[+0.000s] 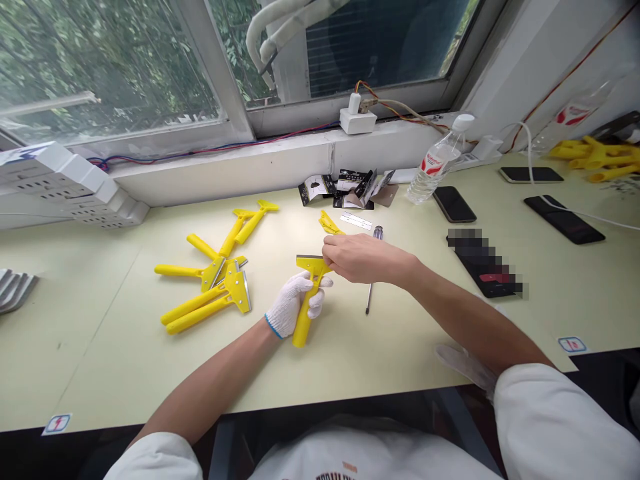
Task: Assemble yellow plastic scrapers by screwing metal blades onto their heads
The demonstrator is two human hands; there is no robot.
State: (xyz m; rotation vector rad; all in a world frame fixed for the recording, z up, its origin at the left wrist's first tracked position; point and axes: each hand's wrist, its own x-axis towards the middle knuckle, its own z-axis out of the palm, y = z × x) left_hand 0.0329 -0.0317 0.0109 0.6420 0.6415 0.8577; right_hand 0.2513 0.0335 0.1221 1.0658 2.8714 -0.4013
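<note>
My left hand (295, 303), in a white knitted glove with a blue cuff, is closed around the handle of a yellow scraper (303, 321). The scraper's head points away from me, with a dark blade edge along its top. My bare right hand (353, 258) is closed at the right end of that head; its fingertips and whatever they pinch are hidden. Just beyond it lie a small yellow plastic part (327, 223) and a white blade strip (356, 221). A screwdriver (378, 233) lies partly under my right wrist. Several yellow scrapers (207, 272) lie to the left.
Black printed packaging (357, 189) lies by the wall, beside a water bottle (435, 167). Phones (454, 204) and a partly blurred black item (483, 263) are at right. White boxes (75, 187) stand at left. More yellow parts (600, 157) are heaped far right.
</note>
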